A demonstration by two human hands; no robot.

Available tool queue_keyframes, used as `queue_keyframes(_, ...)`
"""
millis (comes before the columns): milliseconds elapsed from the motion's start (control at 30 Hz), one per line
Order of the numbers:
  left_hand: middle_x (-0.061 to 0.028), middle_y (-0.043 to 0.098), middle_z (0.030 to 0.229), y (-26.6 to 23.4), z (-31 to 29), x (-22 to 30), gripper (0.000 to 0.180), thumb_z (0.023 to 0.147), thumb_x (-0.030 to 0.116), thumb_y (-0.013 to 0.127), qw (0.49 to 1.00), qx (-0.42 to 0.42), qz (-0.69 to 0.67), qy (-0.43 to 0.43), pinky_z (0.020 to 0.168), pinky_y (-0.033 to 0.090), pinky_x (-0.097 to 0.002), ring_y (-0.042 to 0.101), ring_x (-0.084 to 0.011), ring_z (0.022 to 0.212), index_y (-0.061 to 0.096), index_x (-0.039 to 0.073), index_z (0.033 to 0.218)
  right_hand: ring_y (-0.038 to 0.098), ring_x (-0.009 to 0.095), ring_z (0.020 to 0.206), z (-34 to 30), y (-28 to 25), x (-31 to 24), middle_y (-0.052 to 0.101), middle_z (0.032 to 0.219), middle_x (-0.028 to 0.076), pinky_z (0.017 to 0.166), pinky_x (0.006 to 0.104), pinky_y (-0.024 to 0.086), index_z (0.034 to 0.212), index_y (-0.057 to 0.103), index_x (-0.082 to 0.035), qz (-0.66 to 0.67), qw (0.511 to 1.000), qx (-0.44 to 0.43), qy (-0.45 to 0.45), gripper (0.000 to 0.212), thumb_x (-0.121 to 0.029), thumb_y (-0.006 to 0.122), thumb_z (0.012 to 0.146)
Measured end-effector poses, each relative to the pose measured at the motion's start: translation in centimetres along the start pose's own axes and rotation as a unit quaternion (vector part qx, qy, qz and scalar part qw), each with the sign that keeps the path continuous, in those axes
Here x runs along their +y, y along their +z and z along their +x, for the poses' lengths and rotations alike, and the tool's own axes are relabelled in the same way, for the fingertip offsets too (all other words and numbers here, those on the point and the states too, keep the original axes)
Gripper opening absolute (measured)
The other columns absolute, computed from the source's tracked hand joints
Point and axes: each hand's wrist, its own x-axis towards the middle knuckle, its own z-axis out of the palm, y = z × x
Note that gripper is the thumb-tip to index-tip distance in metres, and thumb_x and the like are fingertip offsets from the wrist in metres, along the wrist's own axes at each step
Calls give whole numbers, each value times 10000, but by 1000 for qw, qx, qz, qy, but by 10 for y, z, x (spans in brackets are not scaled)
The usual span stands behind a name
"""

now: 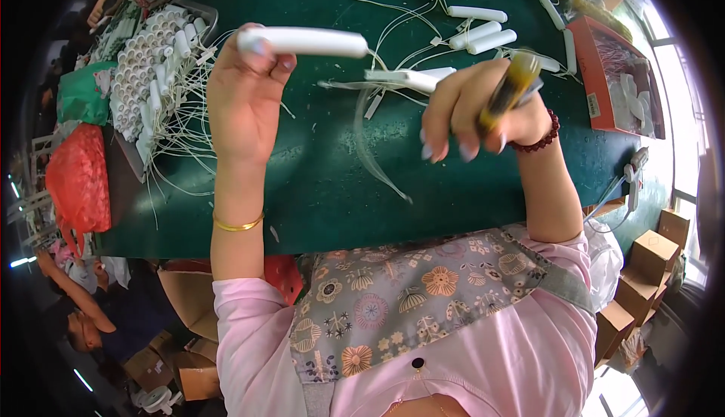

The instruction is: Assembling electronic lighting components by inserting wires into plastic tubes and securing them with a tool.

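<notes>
Left hand (245, 89): raised above the green table (317, 198), thumb and fingertips pinched shut around one end of a white cylinder (313, 42).
Right hand (483, 107): curled around a yellow-and-dark tool (510, 92), too blurred to name; exact finger closure hard to tell.
Cylinder risk: possibly a slip or twist out of the pinch, from a hold at one end only and a smooth-looking surface.
Tool risk: perhaps a knock or scratch on the cylinder, if swung too close.
Lead risk: perhaps a snag among the loose white leads (396, 17) on the table.
Cylinder heading: free end toward the right hand, gripped end toward the left; long axis nearly level, running left to right, dipping slightly at the free end.
Between the hands: a flat white piece (419, 80) near the right hand; a clear curved strip (370, 162) on the table.
Beyond: several similar cylinders (492, 42) past the right hand; a dense stack of cylinders (140, 77) left of the left hand; an orange-red box (593, 77) at far right.
</notes>
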Motion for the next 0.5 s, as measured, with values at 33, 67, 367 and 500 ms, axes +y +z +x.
queue_keyframes(33,-70,659,1051,1,1,-6,269,935,10,670,999,24,-16,20,853,578,-306,660,-150,918,596,-23,1192,708,289,816,1,0,-1,725,906,200,772,404,576,756,678,-15,7,1000,29,2,437,-406,702,948)
queue_keyframes(67,-68,663,1037,6,-3,-14,275,927,7,684,993,50,101,22,831,574,-287,658,-136,907,606,-13,1189,700,304,964,-2,-9,3,703,947,185,828,415,561,923,679,13,-6,1000,11,-4,364,-350,702,953)
queue_keyframes(367,-152,639,1148,32,-10,-13,313,944,69,717,966,-59,221,120,932,595,-394,656,-259,1126,576,27,1220,674,252,794,-7,2,5,676,896,200,689,346,560,890,639,9,-69,981,172,62,497,-483,676,948)
queue_keyframes(500,-120,627,1119,36,-19,-5,373,1097,397,423,989,-70,-88,94,902,540,-461,659,-310,991,439,117,1343,672,227,798,-6,5,4,673,883,153,684,318,549,998,646,44,-89,971,220,35,401,-356,664,982)
